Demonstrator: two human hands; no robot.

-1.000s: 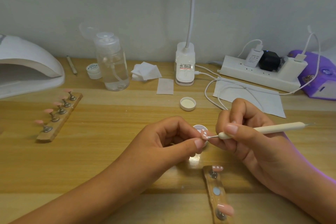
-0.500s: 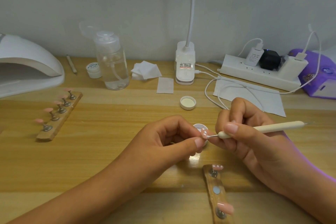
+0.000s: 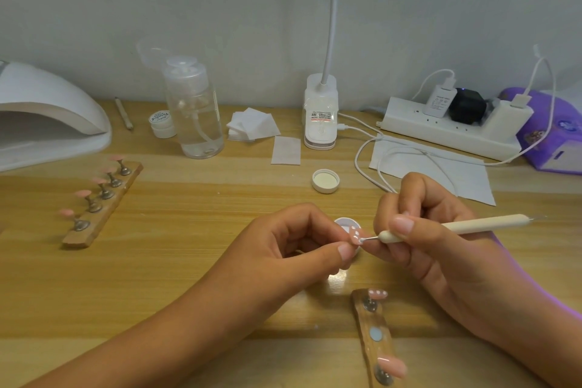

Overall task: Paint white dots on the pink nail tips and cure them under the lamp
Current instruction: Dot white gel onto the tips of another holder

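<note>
My left hand [image 3: 293, 249] pinches a pink nail tip [image 3: 355, 236] that carries a few white dots. My right hand [image 3: 422, 230] grips a cream dotting pen [image 3: 456, 226], its metal point touching that tip. Just behind the tip sits a small white paint pot [image 3: 344, 223], partly hidden. A wooden holder [image 3: 376, 337] near the front edge bears a dotted pink tip [image 3: 378, 294], a bare magnet and a plain pink tip [image 3: 393, 367]. Another wooden holder [image 3: 104, 208] at left carries several plain pink tips. The white curing lamp [image 3: 47, 116] stands far left.
A clear pump bottle [image 3: 193, 113], a small white jar [image 3: 161, 124], cotton pads [image 3: 252, 127] and a loose white cap [image 3: 326, 180] lie behind. A desk lamp base [image 3: 320, 116], a power strip [image 3: 447, 127] with cables, a paper sheet [image 3: 441, 167] and a purple device [image 3: 554, 135] fill the right.
The pen's point has shifted slightly along the held nail tip. Both hands otherwise keep their places.
</note>
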